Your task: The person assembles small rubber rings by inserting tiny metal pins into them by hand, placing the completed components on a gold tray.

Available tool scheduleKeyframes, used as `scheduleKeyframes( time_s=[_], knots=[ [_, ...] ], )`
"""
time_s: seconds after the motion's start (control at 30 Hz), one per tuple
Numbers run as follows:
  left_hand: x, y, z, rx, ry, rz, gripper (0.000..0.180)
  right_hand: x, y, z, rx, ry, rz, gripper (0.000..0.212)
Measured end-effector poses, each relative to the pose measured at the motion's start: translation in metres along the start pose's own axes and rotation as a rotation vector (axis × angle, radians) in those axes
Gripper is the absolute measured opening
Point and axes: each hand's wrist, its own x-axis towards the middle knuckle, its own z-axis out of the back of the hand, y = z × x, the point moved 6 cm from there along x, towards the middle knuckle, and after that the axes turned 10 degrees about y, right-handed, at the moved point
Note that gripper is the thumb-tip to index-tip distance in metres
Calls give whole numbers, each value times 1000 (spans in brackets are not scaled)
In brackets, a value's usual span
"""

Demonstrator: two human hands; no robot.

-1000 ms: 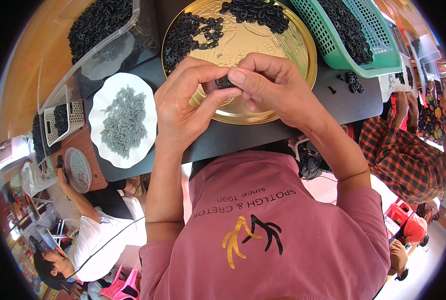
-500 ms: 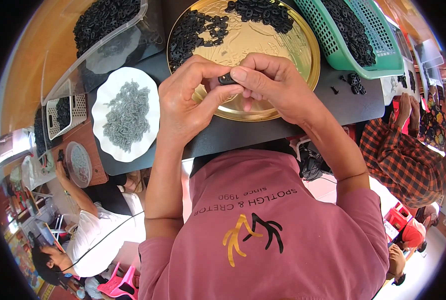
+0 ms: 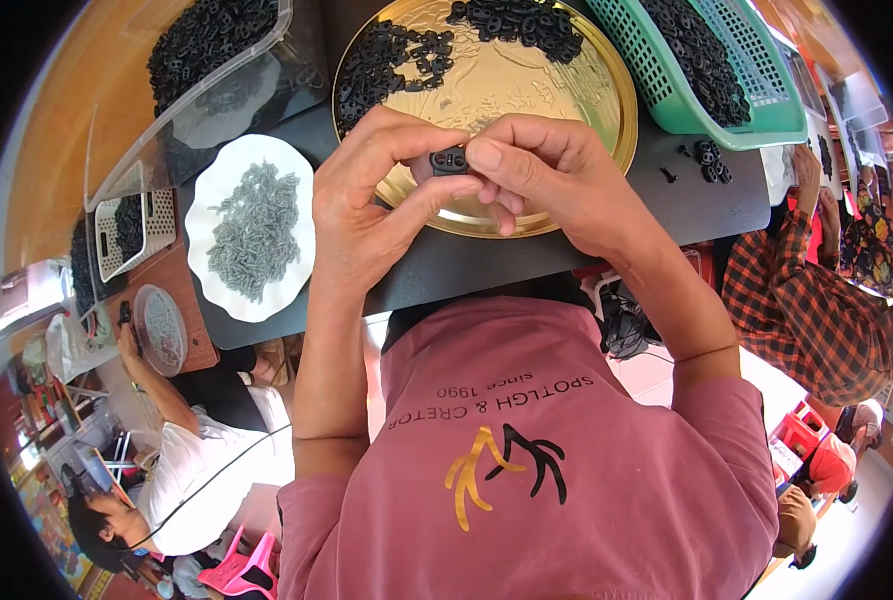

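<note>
As a co-worker in a white shirt (image 3: 191, 490) appears at the lower left of the frame, a cream perforated basket (image 3: 161, 217) and a round tub (image 3: 169, 367) of pale pieces stand near the left edge, below a clear bin (image 3: 269, 43) heaped with black components in the upper left. Beside them, a scalloped white plate (image 3: 206, 280) bears a mound of grey spring-like pieces (image 3: 254, 235) on a dark table (image 3: 416, 275). At upper center, the left hand (image 3: 371, 195) narrowly pinches a small black part (image 3: 449, 161) between thumb and forefinger, its holed face showing, above a gold tray (image 3: 511, 90) carrying two dark piles. The right hand (image 3: 551, 175) closes thumb and fingers at the part's right end; whether it holds anything else cannot be told. Farther right, loose black pieces (image 3: 710, 163) lie near a loaded green basket (image 3: 781, 140), and a person in a checked shirt (image 3: 806, 290) occupies the right edge.
</note>
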Motion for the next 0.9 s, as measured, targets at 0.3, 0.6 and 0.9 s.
scheduleKeyframes(
  time_s=[0.3, 0.6, 0.9],
  knots=[
    [0, -5, -7, -22, 30, -24, 39, -10, 13, 3, -139, -70, 53, 19],
    [-5, 5, -13, -50, 95, 119, 30, -66, 112, 110, -865, -745, 434, 13],
    [-10, 22, -20, -27, 114, 204, 20, -10, 77, 71, -1198, -488, 346, 11]
  ],
)
